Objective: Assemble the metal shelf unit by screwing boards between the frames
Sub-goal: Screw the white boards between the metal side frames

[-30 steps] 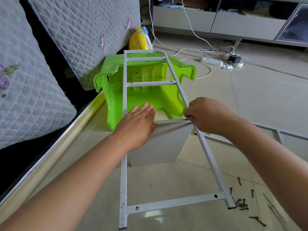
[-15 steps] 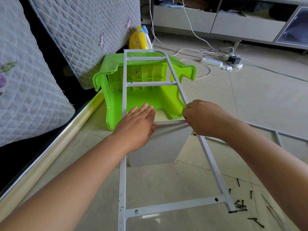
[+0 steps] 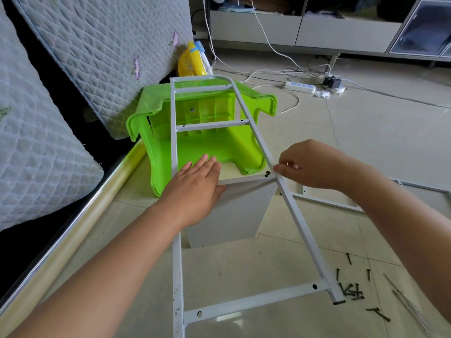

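Observation:
A white metal ladder-shaped frame (image 3: 256,300) lies tilted, its far end resting on an overturned green plastic stool (image 3: 212,147). A white board (image 3: 231,211) stands on edge under the frame's middle. My left hand (image 3: 195,189) lies flat, fingers straight, pressing on the board's top edge beside the left rail. My right hand (image 3: 310,164) has curled fingers and pinches the frame's right rail. Just left of its thumb, a dark screw (image 3: 267,174) sits at the board's top right corner.
Several loose dark screws (image 3: 351,291) lie on the tiled floor by the frame's near right foot, with thin metal rods (image 3: 410,306) beside them. A second white frame (image 3: 324,201) lies flat behind my right arm. Quilted mattresses (image 3: 97,57) lean at left; power strip (image 3: 300,87) and cables beyond.
My right hand has drawn slightly right, uncovering the screw it pinched earlier, which now sits at the board's corner. The left hand stays flat in place.

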`<state>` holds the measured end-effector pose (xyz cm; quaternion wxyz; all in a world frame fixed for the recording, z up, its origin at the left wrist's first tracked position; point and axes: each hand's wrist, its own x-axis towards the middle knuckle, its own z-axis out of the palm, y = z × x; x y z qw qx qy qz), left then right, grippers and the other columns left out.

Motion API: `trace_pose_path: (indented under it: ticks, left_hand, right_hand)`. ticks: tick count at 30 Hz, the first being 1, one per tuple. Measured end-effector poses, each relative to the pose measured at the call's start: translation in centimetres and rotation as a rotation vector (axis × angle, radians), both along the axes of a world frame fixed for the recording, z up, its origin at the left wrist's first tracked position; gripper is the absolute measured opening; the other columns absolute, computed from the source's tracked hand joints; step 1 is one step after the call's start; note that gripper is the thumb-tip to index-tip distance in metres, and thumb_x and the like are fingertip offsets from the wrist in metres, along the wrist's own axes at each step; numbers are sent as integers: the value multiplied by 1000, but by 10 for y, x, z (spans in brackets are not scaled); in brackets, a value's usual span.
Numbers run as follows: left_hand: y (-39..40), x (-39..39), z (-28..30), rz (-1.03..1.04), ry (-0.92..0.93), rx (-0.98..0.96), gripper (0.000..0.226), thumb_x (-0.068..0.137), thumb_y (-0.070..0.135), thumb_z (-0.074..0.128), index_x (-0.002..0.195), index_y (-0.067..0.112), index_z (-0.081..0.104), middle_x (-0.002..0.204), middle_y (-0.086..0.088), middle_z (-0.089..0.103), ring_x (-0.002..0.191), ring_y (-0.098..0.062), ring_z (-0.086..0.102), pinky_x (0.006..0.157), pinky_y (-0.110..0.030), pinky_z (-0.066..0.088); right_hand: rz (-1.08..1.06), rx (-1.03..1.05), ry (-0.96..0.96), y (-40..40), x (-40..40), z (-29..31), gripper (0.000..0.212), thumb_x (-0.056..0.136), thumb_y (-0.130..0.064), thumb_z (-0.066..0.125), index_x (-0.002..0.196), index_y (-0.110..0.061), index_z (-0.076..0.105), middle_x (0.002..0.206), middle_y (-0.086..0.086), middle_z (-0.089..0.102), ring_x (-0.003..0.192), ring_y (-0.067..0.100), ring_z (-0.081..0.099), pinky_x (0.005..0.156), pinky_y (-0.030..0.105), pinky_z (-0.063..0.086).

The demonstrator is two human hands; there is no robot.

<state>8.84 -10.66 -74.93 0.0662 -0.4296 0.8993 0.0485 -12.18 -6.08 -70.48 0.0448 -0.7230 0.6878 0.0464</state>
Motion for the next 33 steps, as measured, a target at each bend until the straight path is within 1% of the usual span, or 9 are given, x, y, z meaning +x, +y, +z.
trace_pose_path:
  ticks: [3, 6, 9, 13, 18, 23, 28, 31, 33]
  left_hand:
    - [4, -7, 4, -7, 3, 1, 60, 99, 42, 19, 149, 14, 1, 157, -1, -6, 144, -12, -7, 116, -31, -1]
    - [9, -27, 11, -52, 48, 18, 61, 99, 41, 20, 149, 14, -1, 157, -1, -6, 144, -12, -7, 116, -30, 0]
    - [13, -56, 16, -97, 116, -9, 61, 99, 41, 23, 149, 12, 4, 157, -3, 0, 145, -13, -2, 116, -31, 6]
    - [24, -95, 15, -106, 96, -49, 60, 99, 41, 26, 147, 8, 14, 156, -6, 11, 145, -17, 5, 115, -34, 8]
    - [37, -125, 12, -18, -72, -42, 55, 98, 31, 31, 143, 0, 24, 153, -14, 19, 143, -24, 12, 115, -38, 9]
    - [45, -138, 18, 58, -194, -53, 49, 94, 18, 33, 140, 1, 33, 149, -18, 24, 141, -29, 16, 116, -40, 9]
    - [47, -147, 14, 87, -252, -69, 48, 96, 19, 30, 141, 3, 33, 151, -22, 20, 141, -33, 15, 115, -41, 8]
    - [48, -156, 13, 97, -294, -61, 51, 96, 19, 29, 144, 1, 25, 152, -26, 10, 142, -37, 9, 115, -43, 6]
    - [50, -160, 12, 97, -328, -57, 53, 95, 16, 30, 144, -2, 23, 151, -29, 6, 142, -40, 6, 115, -45, 6]
  right_hand:
    - [-43, -10, -86, 8, -18, -6, 23, 93, -15, 42, 96, -2, 62, 81, 3, 55, 81, 20, 48, 78, 33, 42]
    - [-77, 43, -141, 18, -30, -15, 25, 92, -10, 43, 102, -8, 65, 93, 3, 62, 87, 18, 49, 75, 24, 36]
    - [-116, 107, -122, 29, -44, -24, 23, 92, -13, 42, 77, -10, 58, 75, -1, 56, 81, 22, 48, 63, 16, 36]
    - [-223, 218, -139, 45, -71, -40, 26, 93, -18, 41, 96, -3, 62, 91, 9, 63, 83, 22, 53, 74, 31, 43]
    - [-325, 434, -77, 73, -105, -92, 31, 95, -19, 38, 108, -3, 62, 107, 8, 61, 95, 21, 52, 77, 25, 36]
    - [-459, 670, -16, 114, -131, -170, 21, 92, -13, 41, 86, -5, 60, 87, 6, 54, 85, 18, 46, 75, 26, 37]
    - [-860, 571, -66, 159, -166, -212, 26, 91, -10, 42, 109, 0, 58, 97, 9, 56, 86, 22, 51, 74, 28, 43]
    - [-1173, 386, -174, 198, -172, -227, 24, 92, -12, 45, 109, 1, 56, 107, 15, 58, 101, 30, 55, 71, 26, 38]
    - [-1322, 333, -224, 226, -165, -239, 27, 93, -13, 44, 115, 2, 51, 114, 19, 53, 110, 35, 51, 78, 31, 41]
